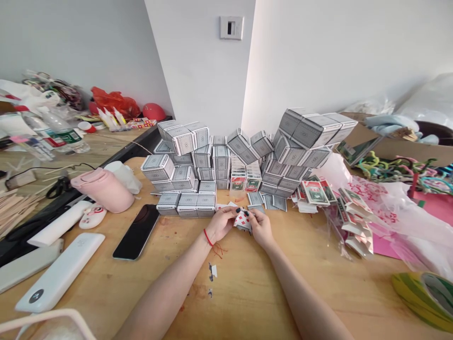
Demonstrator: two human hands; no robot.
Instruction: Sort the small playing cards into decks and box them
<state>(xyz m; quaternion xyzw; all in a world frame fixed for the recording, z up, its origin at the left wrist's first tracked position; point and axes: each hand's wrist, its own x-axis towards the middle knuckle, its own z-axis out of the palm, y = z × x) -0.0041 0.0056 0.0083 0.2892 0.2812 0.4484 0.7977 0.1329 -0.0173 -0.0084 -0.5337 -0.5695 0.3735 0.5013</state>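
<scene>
My left hand [221, 224] and my right hand [261, 227] meet at the middle of the wooden table [247, 293], both closed around a small deck of playing cards [242, 220] with red pips showing. A red string circles my left wrist. Just beyond my hands rises a wall of stacked grey patterned card boxes [244, 158]. Loose flat cards [265, 200] lie at the foot of the stack.
A black phone [137, 232], a white power bank [60, 273] and a pink bottle [104, 189] lie to the left. Flat unfolded card cartons [350, 212] and a pink plastic bag [392, 212] spread to the right. A tape roll [424, 295] sits at the near right.
</scene>
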